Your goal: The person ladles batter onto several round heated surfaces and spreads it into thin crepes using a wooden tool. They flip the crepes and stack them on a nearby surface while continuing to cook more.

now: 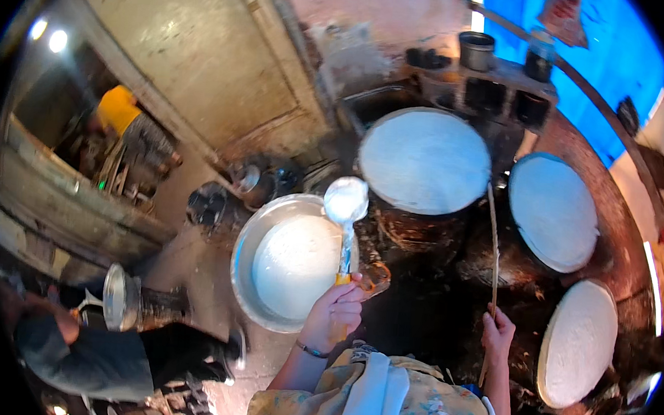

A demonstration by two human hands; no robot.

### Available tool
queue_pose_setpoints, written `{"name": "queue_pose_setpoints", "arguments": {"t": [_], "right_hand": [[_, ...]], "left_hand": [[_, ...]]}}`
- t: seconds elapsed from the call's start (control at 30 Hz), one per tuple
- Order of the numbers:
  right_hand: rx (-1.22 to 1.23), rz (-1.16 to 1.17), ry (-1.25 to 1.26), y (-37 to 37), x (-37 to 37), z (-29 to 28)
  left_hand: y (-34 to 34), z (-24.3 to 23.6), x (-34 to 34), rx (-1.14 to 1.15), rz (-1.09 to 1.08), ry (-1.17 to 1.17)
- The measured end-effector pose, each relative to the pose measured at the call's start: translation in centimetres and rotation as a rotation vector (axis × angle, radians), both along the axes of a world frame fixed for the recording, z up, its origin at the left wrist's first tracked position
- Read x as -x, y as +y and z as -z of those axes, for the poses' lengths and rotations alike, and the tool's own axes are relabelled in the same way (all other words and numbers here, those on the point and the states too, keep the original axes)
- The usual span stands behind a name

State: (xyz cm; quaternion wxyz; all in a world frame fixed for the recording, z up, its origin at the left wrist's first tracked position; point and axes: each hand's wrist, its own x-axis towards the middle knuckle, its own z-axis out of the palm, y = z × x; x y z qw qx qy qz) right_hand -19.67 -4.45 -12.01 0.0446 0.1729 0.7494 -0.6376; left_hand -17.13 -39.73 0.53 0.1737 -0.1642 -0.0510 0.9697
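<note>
- Far left, a person in dark clothes point(84, 352) is near a metal pot point(116, 297), well apart from the two working hands.
- Next comes a wide metal basin point(242, 270) of white liquid point(292, 266), set within the left hand's reach, probably for easy scooping.
- The left hand point(339, 307) is closed around the handle of a ladle point(346, 201). The ladle's bowl, coated white, appears over the basin's right rim, held upward perhaps to limit drips.
- Beyond it lies the large middle disc point(424, 160), white on top; whether that is a coating or a cover, I cannot tell.
- The right hand point(497, 335) grips a long thin stick point(494, 248), its far end at this disc's right edge, contact unclear. The length likely keeps fingers away.
- On the right are an upper disc point(552, 213) and a lower disc point(578, 344), apart, seemingly arranged for reach.
</note>
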Motion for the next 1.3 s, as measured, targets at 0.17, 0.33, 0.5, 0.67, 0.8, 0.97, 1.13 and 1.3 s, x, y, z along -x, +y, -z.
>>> {"name": "queue_pose_setpoints", "arguments": {"t": [0.17, 0.33, 0.5, 0.67, 0.8, 0.97, 1.13, 1.3], "right_hand": [[-0.028, -0.267, -0.01, -7.7, -1.2, -0.6], [0.036, -0.292, -0.104, -15.8, -2.3, -0.2], [-0.085, -0.365, -0.09, -20.8, -4.1, 1.4], [-0.129, -0.533, -0.127, -23.7, -3.1, 2.3], [-0.185, -0.595, -0.346, -25.1, -1.7, 5.5], [-0.075, -0.587, -0.593, -27.6, -1.1, 1.8], [0.198, -0.611, -0.348, -26.6, -1.5, -1.6], [0.195, -0.704, 0.023, -25.8, -2.1, -4.0]], "left_hand": [[-11.1, 8.3, -1.0, 0.047, -0.137, -0.298], [-22.2, 25.7, 2.5, 1.199, 0.296, -0.223], [-18.9, 27.4, 3.9, 2.12, 1.058, -0.061], [-17.1, 24.6, -1.8, 1.734, 0.904, -0.094], [-15.4, 22.8, -4.6, 0.578, 0.374, -0.177], [-14.9, 18.4, -4.7, -0.026, 0.071, -0.244], [-16.2, 10.0, -5.6, 0.458, 0.111, 0.047], [-18.0, 0.1, -8.9, 0.82, 0.003, 0.18]]}}
